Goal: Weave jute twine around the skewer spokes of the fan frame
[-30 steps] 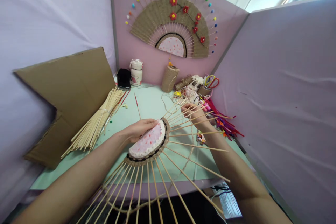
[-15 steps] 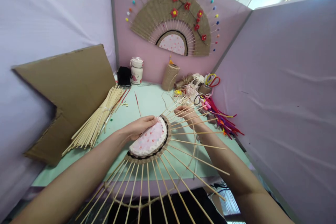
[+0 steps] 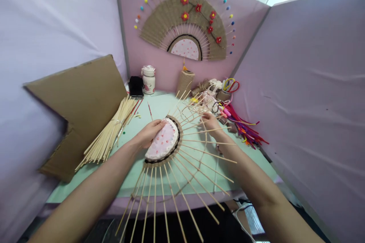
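Observation:
My left hand (image 3: 151,133) grips the straight edge of an unfinished fan (image 3: 162,140), thumb on top. Its half-round middle is pink dotted cloth with a white scalloped rim, a black band and a woven brown border. Long thin sticks (image 3: 196,163) spread out from that border, several of them reaching over the table's front edge. A loose strand of twine (image 3: 205,136) curves across the sticks in a wide arc. My right hand (image 3: 211,122) is closed in a pinch at the twine, beside the sticks on the far right; its fingertips are partly hidden.
A bundle of sticks (image 3: 110,133) and bent cardboard (image 3: 82,102) lie left. A white bottle (image 3: 148,79) and a twine spool (image 3: 186,81) stand at the back. Scissors (image 3: 232,85) and coloured pipe cleaners (image 3: 242,125) are at right. A finished fan (image 3: 159,19) hangs on the wall.
My right hand has moved a little to the right, away from the fan's border. The fan has tilted and shifted slightly, with my left hand still on it. The camera view has shifted too.

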### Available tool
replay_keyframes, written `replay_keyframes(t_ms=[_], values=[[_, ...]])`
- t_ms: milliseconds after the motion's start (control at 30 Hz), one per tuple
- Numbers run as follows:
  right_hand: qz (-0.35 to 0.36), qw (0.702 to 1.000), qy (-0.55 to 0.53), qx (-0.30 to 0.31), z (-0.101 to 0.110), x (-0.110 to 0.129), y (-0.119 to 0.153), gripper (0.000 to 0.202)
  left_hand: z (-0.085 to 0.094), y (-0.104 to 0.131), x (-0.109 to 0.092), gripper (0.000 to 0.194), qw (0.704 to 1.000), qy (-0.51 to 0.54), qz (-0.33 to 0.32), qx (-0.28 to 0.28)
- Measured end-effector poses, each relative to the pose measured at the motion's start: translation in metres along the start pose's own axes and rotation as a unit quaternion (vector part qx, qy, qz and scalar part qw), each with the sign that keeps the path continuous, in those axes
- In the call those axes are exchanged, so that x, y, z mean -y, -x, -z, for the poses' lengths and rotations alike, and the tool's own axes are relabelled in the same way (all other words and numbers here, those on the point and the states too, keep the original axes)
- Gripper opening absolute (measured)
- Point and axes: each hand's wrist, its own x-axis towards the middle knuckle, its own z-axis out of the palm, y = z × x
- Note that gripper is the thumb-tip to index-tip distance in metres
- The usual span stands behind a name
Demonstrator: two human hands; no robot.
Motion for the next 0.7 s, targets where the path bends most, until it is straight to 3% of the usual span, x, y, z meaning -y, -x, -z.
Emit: replay_keyframes(t_ms=[133, 233, 333, 433, 567, 700], values=[[-0.02, 0.997, -0.068, -0.028, -0.001, 0.001, 0.008, 0.041, 0.003, -0.008, 0.006, 0.042, 0.998, -0.022, -0.03, -0.043], [-0.064, 0.984, -0.165, 0.033, -0.015, 0.007, 0.018, 0.042, 0.004, -0.013, 0.012, 0.044, 0.997, -0.042, -0.033, -0.06], [-0.108, 0.951, -0.271, 0.101, -0.029, 0.014, 0.025, 0.035, 0.004, -0.014, 0.017, 0.047, 0.996, -0.064, -0.031, -0.046], [-0.119, 0.937, -0.301, 0.134, -0.035, 0.018, 0.028, 0.031, 0.006, -0.014, 0.019, 0.046, 0.988, -0.133, -0.058, -0.049], [-0.136, 0.922, -0.318, 0.174, -0.035, 0.016, 0.029, 0.034, 0.015, -0.014, 0.007, 0.033, 0.928, -0.349, -0.117, -0.058], [-0.169, 0.902, -0.341, 0.203, -0.037, 0.013, 0.028, 0.035, 0.015, -0.021, -0.031, 0.024, 0.871, -0.467, -0.13, -0.074]])
